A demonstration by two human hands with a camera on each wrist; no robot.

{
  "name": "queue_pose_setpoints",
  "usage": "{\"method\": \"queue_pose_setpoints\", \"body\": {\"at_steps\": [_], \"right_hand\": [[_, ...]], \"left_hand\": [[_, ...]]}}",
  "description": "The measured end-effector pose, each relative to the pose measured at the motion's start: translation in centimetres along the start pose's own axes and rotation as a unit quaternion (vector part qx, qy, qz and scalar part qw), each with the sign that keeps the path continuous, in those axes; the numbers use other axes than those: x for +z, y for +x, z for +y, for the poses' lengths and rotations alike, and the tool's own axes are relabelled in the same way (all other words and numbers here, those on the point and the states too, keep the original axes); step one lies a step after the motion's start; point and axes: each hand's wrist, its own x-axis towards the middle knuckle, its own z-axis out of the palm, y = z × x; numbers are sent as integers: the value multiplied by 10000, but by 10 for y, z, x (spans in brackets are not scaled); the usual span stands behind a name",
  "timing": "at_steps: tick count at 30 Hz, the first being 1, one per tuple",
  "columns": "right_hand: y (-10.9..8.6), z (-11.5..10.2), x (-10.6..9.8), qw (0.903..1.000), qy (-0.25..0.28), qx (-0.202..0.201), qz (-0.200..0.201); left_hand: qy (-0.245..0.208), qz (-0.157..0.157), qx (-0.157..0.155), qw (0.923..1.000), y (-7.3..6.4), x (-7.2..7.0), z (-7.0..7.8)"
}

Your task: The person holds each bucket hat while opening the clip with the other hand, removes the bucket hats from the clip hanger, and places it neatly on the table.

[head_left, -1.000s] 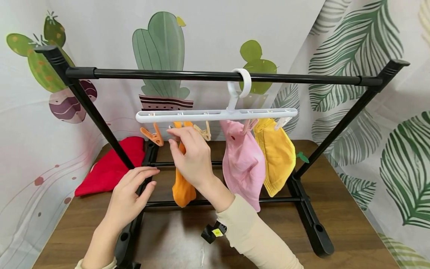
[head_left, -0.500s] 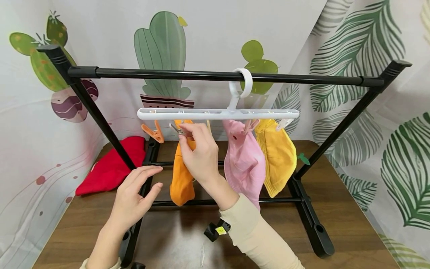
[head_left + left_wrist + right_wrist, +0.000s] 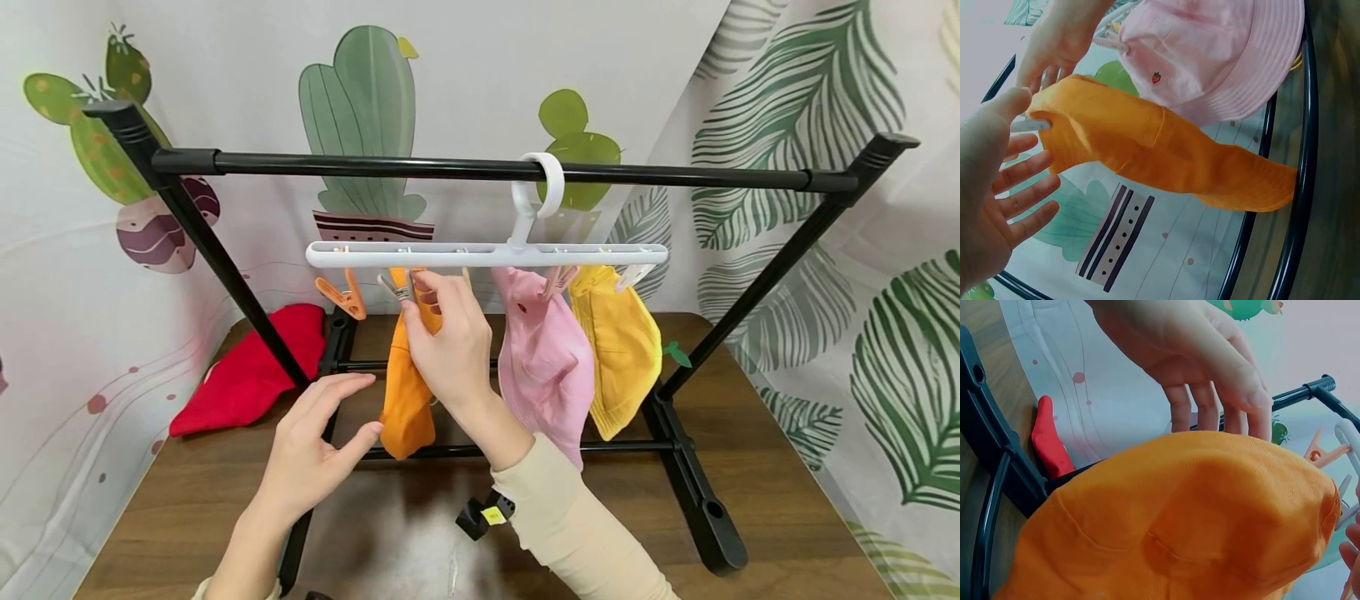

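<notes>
An orange cloth hat (image 3: 407,400) hangs under the white hanger (image 3: 427,253), with a grey clothespin (image 3: 397,287) at its top. My right hand (image 3: 453,342) is at this clothespin, its thumb and bent fingers right beside the spring and one handle. I cannot tell whether they pinch the clothespin or the cloth. In the left wrist view, the right fingertips reach the hat's top edge. My left hand (image 3: 311,442) is lower, left of the hat, fingers extended and thumb apart, holding nothing. In the right wrist view, the hat hides the left fingertips.
A pink hat (image 3: 543,367) and a yellow hat (image 3: 615,350) hang on the hanger's right half. An orange clothespin (image 3: 342,293) dangles at its left end. The hanger hooks over the black rack's top bar (image 3: 337,166). A red cloth item (image 3: 247,367) lies behind the rack's left side.
My right fingertips have shifted slightly right, baring more of the grey clothespin, after coming down to it from the left. My left hand has moved right, closer to the orange hat.
</notes>
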Motion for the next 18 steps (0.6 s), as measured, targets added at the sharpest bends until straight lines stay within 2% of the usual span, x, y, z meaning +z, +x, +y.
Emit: {"method": "queue_pose_setpoints", "body": {"at_steps": [10,18], "right_hand": [[0,-4,-1,9992,-327,201,-82],[2,-4,-2,9991,-346,201,-160]], "left_hand": [[-15,-171,-71,9998,0,11,1],[-21,-236,-53,9997,2,16,2]]}}
